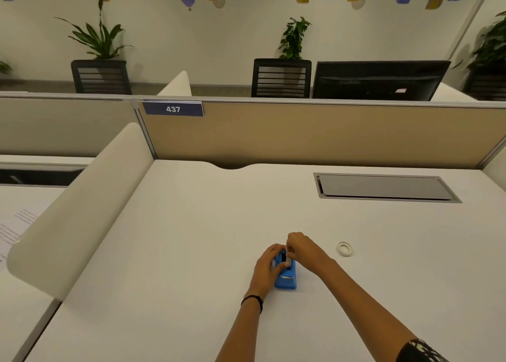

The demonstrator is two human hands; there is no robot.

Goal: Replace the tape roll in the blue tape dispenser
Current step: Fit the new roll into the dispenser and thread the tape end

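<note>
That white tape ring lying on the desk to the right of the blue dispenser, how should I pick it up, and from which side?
Come straight down from above. The tape ring lies flat on the desk with its hole facing up and open space all round, so pinch across the rim, or put one fingertip in the hole and the thumb outside. The right hand is nearer.

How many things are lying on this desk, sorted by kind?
Blue dispenser: 1
White tape ring, lying loose to the right: 1
Hands on the dispenser: 2, left hand and right hand
Something small and pale is pinched in the fingers at the dispenser; too small to tell what it is.
Total: 2 things, plus 2 hands.
</note>
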